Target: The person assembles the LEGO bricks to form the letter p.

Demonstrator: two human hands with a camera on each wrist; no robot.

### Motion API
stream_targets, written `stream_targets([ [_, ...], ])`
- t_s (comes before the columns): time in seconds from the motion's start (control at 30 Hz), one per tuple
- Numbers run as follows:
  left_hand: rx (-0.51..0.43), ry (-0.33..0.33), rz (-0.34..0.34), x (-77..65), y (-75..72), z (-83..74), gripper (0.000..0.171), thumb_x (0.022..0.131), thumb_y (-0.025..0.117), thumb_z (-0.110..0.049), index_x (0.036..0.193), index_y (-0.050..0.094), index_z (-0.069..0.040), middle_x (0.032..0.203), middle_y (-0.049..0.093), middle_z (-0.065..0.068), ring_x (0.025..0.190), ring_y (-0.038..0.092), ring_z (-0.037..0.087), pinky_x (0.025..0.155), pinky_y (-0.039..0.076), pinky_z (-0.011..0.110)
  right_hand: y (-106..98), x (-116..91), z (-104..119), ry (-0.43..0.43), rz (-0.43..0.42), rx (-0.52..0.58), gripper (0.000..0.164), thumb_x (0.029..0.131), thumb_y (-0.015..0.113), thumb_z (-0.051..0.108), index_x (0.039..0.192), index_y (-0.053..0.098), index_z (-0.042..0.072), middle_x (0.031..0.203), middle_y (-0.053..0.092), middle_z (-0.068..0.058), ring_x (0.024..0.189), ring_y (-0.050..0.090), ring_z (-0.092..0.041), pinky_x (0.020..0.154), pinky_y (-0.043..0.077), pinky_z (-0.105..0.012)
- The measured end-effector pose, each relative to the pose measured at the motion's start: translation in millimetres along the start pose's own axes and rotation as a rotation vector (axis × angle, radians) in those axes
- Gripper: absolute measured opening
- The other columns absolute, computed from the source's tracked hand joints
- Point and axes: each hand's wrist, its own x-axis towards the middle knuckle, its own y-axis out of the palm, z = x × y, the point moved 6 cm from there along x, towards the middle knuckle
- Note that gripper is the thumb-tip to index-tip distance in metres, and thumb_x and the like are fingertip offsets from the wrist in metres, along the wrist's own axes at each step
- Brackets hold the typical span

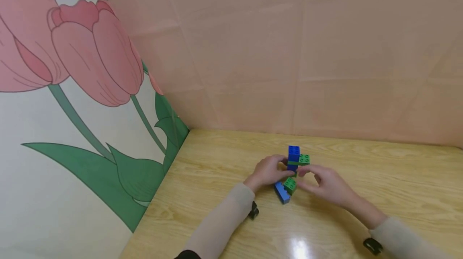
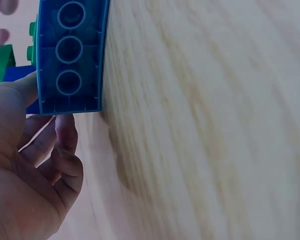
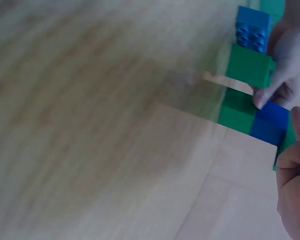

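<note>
A small upright stack of building bricks stands on the table. It has a green brick at its base, a dark blue brick (image 3: 270, 125) above, a green brick (image 1: 304, 159) jutting right, and another dark blue brick (image 1: 293, 153) on top. My left hand (image 1: 268, 172) holds the lower dark blue brick between thumb and fingers. Close to the stack's right side is my right hand (image 1: 327, 184), thumb and forefinger apart, a fingertip by the bricks. In front lie a loose green brick (image 1: 289, 185) and a lighter blue long brick (image 1: 281, 193), its hollow underside facing the left wrist camera.
The wooden table (image 1: 217, 162) runs back to a creased pinkish cloth (image 1: 246, 50). At the left stands a panel with printed tulips (image 1: 97, 50). Black wrist devices sit at both cuffs.
</note>
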Motion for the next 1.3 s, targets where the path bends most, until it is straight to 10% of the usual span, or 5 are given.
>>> stream_targets([
  [0.33, -0.026, 0.021, -0.018, -3.4, -2.4, 2.2, 0.052, 0.093, 0.073, -0.057, 0.136, 0.066, -0.028, 0.118, 0.067, -0.017, 0.110, 0.062, 0.005, 0.093, 0.050, 0.032, 22.5, -4.6, -9.2, 0.093, 0.081, -0.056, 0.039, 0.086, 0.086, 0.040, 0.114, 0.074, 0.015, 0.101, 0.074, 0.007, 0.089, 0.071, -0.018, 0.077, 0.058, -0.043],
  [0.7, -0.069, 0.024, -0.049, -6.2, -10.3, -1.4, 0.051, 0.094, 0.072, -0.057, 0.135, 0.066, -0.028, 0.122, 0.066, -0.017, 0.116, 0.060, 0.004, 0.099, 0.049, 0.035, 34.9, -2.5, -12.1, 0.154, 0.139, -0.069, 0.039, 0.088, 0.085, 0.041, 0.115, 0.075, 0.014, 0.104, 0.075, 0.004, 0.097, 0.071, -0.023, 0.086, 0.057, -0.051],
  [1.0, -0.235, 0.022, -0.041, -8.5, -11.5, -1.4, 0.047, 0.095, 0.073, -0.052, 0.135, 0.065, -0.029, 0.124, 0.063, -0.018, 0.072, 0.061, 0.006, 0.062, 0.053, 0.025, 36.0, -2.2, -14.6, 0.168, 0.154, -0.100, 0.033, 0.088, 0.085, 0.029, 0.115, 0.074, 0.012, 0.107, 0.075, -0.002, 0.097, 0.072, -0.025, 0.083, 0.058, -0.049],
  [1.3, -0.274, 0.037, -0.080, -8.7, -14.1, -0.2, 0.044, 0.095, 0.074, -0.052, 0.132, 0.066, -0.031, 0.124, 0.066, -0.013, 0.070, 0.057, 0.008, 0.060, 0.051, 0.025, 36.8, -2.5, -15.2, 0.176, 0.157, -0.093, 0.037, 0.087, 0.086, 0.029, 0.116, 0.074, 0.010, 0.109, 0.075, -0.005, 0.100, 0.072, -0.028, 0.084, 0.058, -0.050],
])
